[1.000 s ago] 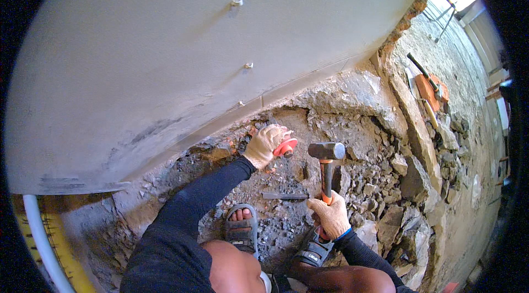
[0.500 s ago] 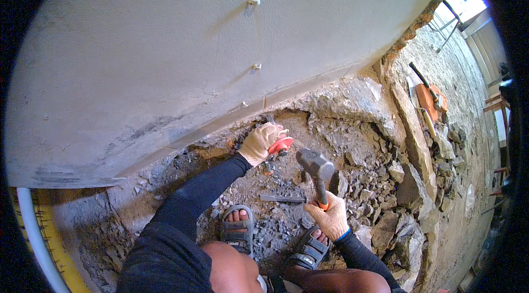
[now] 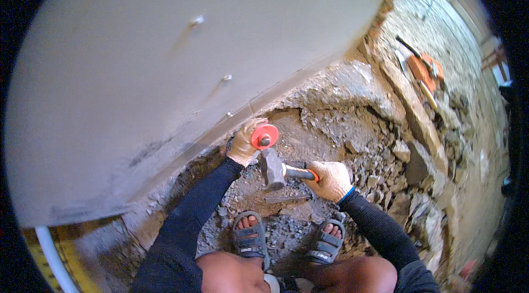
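My left hand (image 3: 242, 147), in a pale work glove, is closed around a chisel (image 3: 264, 141) with a round red hand guard. The struck end faces up toward me; its far end is hidden by the guard and hand, against the broken ground at the wall's foot. In my gloved right hand (image 3: 330, 180) is a club hammer (image 3: 272, 169), gripped by its dark handle with an orange band. The hammer's head hangs just below the chisel's end, near the guard. A flat metal bar (image 3: 287, 199) lies on the rubble in front of my sandalled feet.
The pale wall (image 3: 138, 72) rises at the left and ahead, with small white clips. Broken stones (image 3: 402, 151) are heaped at the right beside a long concrete edge (image 3: 413, 108). Beyond it lie an orange brick (image 3: 424, 72), another hammer (image 3: 413, 50) and a wooden-handled tool (image 3: 428, 96). A grey pipe (image 3: 58, 262) stands lower left.
The hammer has swung left and turned sideways, close to the chisel's end. The chisel's guard now faces me more fully. The whole view has shifted somewhat.
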`<state>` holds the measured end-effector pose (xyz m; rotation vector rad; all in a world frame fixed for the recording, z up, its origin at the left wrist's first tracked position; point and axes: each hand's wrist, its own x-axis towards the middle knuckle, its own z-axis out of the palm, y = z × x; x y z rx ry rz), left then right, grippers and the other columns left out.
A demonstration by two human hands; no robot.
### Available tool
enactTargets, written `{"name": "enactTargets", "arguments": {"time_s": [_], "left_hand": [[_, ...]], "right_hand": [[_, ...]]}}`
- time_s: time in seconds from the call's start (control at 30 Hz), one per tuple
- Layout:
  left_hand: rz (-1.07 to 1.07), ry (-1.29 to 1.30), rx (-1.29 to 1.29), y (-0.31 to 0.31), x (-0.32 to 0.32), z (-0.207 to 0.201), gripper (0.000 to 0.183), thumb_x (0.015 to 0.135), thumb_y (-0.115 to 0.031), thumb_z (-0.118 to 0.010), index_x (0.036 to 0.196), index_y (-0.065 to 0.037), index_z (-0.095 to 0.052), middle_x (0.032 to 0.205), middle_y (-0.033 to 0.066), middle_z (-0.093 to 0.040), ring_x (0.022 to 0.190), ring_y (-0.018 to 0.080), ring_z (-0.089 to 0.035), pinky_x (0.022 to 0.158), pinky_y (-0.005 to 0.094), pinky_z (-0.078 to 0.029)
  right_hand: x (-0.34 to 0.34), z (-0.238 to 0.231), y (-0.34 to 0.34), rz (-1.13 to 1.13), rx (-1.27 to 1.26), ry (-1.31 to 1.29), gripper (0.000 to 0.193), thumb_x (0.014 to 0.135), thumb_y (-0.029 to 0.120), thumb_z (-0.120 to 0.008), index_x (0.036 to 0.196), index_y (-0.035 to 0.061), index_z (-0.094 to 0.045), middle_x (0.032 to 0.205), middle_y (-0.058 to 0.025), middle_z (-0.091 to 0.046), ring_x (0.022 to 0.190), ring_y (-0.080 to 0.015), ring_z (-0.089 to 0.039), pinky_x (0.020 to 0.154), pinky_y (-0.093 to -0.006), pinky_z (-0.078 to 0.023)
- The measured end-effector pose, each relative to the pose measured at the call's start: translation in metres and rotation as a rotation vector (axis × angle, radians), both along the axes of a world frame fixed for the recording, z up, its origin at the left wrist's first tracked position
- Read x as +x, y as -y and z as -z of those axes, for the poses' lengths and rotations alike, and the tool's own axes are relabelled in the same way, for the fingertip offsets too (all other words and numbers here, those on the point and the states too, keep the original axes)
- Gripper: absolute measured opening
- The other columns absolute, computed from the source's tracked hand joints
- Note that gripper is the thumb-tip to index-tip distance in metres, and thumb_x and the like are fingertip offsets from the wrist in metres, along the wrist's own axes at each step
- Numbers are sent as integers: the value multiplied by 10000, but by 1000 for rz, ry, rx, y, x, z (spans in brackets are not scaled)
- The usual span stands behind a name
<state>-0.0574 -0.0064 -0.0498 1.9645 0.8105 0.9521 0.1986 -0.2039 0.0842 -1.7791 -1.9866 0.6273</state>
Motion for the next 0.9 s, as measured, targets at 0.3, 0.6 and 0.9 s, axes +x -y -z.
{"name": "enactTargets", "arguments": {"time_s": [0.3, 0.6, 0.9], "left_hand": [[-37, -141, -100, -1, -25, 11, 327, 897, -202, -774, 1200, -115, -685, 1208, 110, -694, 1117, 314, -668, 991, 405, -523], [-20, -286, 6, 3, -24, -3, 269, 893, -212, -772, 1121, -118, -667, 1117, 114, -675, 1034, 315, -656, 927, 408, -511], [-19, -314, 34, 7, -22, -3, 222, 888, -223, -770, 1043, -121, -648, 1025, 118, -656, 951, 316, -645, 862, 412, -499]], "right_hand": [[-29, 0, -8, 98, -72, -97, 180, 826, 296, -724, 886, 133, -675, 696, -147, -678, 682, -401, -697, 635, -530, -549], [-29, -9, -4, 145, -110, -123, 150, 832, 276, -729, 899, 145, -701, 769, -149, -713, 748, -388, -720, 685, -522, -567], [-21, 5, 5, 43, -66, -156, 167, 837, 280, -723, 948, 160, -694, 762, -142, -710, 744, -389, -721, 673, -531, -560]]}}
